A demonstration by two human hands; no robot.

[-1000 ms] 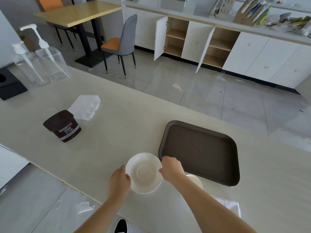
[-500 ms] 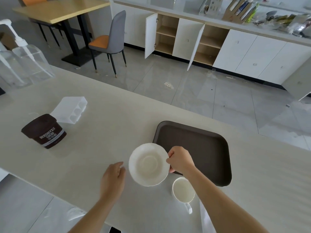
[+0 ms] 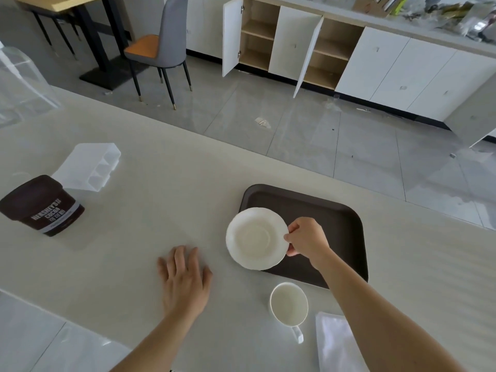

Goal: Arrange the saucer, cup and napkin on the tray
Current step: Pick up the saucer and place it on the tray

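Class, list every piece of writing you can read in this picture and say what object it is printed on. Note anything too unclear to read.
"HERSHEY'S" on the brown tub lying at the left of the counter.
"COCOA" just below it, on the same tub.
A smaller line under "COCOA" is too blurred to read.
Print on the cardboard box on the far cabinet top is too small to read.

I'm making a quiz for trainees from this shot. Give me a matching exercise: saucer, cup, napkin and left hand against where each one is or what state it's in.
Things:
1. saucer
2. cup
3. napkin
4. left hand

Places or states:
A. flat on the counter, holding nothing
B. pinched at its rim by the right hand, over the tray's left edge
C. upright on the counter, just in front of the tray
D. lying on the counter right of the cup, partly behind the right forearm

Pairs: 1-B, 2-C, 3-D, 4-A
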